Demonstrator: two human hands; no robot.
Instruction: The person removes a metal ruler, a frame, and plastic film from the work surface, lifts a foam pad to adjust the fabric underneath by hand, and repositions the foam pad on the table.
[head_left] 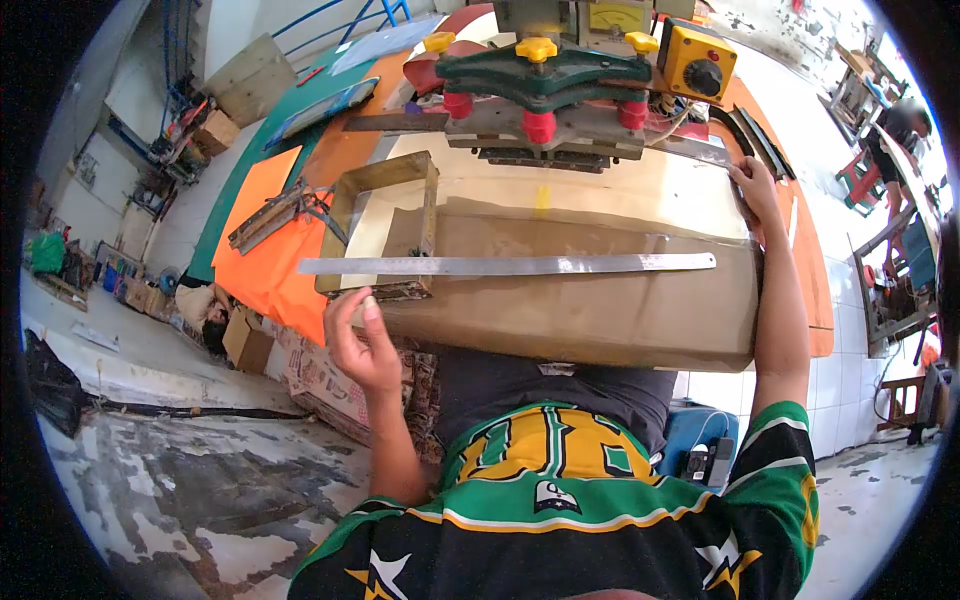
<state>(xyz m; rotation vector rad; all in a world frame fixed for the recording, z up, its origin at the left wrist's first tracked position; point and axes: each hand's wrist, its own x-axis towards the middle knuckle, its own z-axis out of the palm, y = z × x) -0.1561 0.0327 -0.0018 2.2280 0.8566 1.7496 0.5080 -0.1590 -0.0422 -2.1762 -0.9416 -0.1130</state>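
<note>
Brown tabletop [600, 320], ruler [510, 265] just beyond left fingers [344, 304], right fingers [742, 173] at metal strip [697, 151], both grips unclear

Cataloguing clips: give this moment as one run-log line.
left hand: near metal frame | right hand: at right edge of board | steel ruler: lying across frame and board | green machine head: beyond ruler

No text seems legible, even on the jersey [625, 500].
</note>
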